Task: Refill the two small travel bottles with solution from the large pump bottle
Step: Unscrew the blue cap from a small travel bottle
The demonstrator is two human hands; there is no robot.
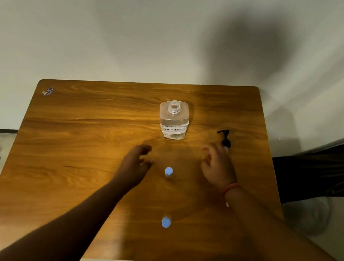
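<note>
With the large clear pump bottle already uncapped, both empty, loosely spread hands, left hand and right hand, should steady and unscrew the farther blue-capped small travel bottle on the wooden worktop.

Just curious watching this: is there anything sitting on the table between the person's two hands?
Yes. In the head view, one small blue-capped travel bottle stands upright between the left hand and the right hand, touching neither.

Pump right of large bottle (uncapped)
</note>
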